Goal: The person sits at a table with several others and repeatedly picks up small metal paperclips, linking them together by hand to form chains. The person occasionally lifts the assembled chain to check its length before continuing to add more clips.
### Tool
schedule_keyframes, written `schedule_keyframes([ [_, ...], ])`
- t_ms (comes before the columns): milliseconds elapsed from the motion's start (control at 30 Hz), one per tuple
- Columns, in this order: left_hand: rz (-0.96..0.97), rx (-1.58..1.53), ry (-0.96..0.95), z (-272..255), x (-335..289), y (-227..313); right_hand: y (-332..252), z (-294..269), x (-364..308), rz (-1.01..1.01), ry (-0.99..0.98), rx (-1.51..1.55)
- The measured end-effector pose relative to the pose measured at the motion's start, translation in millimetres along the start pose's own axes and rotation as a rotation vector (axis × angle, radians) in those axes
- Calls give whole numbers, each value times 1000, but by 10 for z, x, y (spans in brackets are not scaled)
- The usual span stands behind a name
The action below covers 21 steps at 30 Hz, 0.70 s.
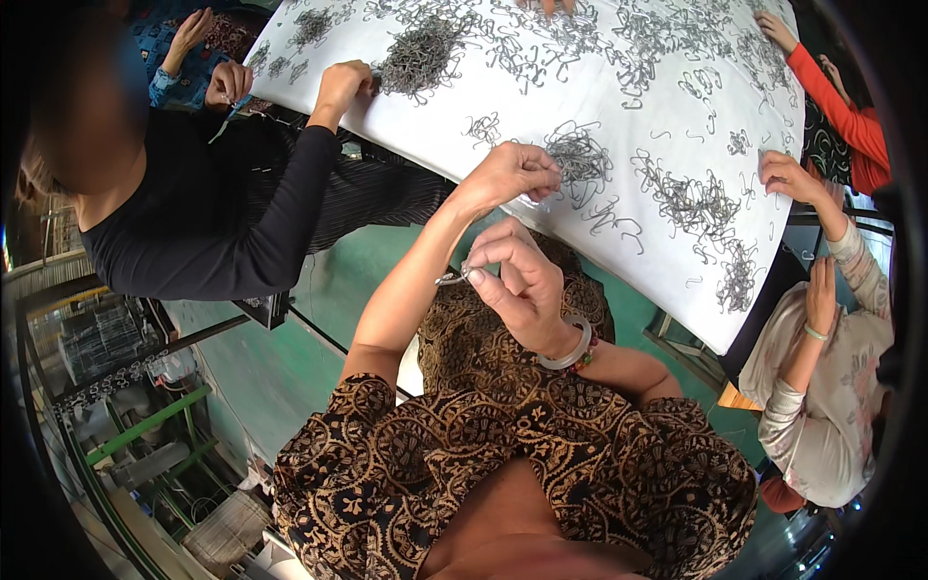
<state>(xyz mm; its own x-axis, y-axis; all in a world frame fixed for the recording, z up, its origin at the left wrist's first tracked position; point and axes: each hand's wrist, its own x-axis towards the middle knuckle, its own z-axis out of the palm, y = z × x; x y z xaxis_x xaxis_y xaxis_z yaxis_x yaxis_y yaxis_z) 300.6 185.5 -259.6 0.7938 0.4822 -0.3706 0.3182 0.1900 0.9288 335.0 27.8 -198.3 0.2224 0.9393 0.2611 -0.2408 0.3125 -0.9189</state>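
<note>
My left hand point(510, 180) reaches over the near edge of the white table point(406, 126). Its fingers are pinched together beside a small pile of grey metal hooks point(580, 159); what they hold, if anything, is too small to make out. Closer to my body, my right hand point(520, 290) is closed, with a bangle and a beaded bracelet at the wrist. Between its thumb and forefinger a bent metal hook point(450, 279) sticks out to the left. I cannot tell whether more hooks lie in that palm.
A dense hook heap point(420, 58) lies at the far left, and looser hooks point(688, 198) spread to the right. A person in a black sleeve point(290, 213) works at left; a red sleeve point(839, 106) and a pale sleeve point(865, 266) reach in at right. Metal racks point(106, 338) stand at lower left.
</note>
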Motion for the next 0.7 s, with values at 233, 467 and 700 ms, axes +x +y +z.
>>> schedule_keyframes([
  [233, 255, 191, 511, -858, -437, 380, -18, 20, 36, -33, -8, -4],
  [467, 217, 645, 471, -673, -516, 175, 51, 2, 49, -25, -33, 2],
  [700, 208, 727, 608, -199, -349, -78, 65, 86, 24, -40, -13, -19],
])
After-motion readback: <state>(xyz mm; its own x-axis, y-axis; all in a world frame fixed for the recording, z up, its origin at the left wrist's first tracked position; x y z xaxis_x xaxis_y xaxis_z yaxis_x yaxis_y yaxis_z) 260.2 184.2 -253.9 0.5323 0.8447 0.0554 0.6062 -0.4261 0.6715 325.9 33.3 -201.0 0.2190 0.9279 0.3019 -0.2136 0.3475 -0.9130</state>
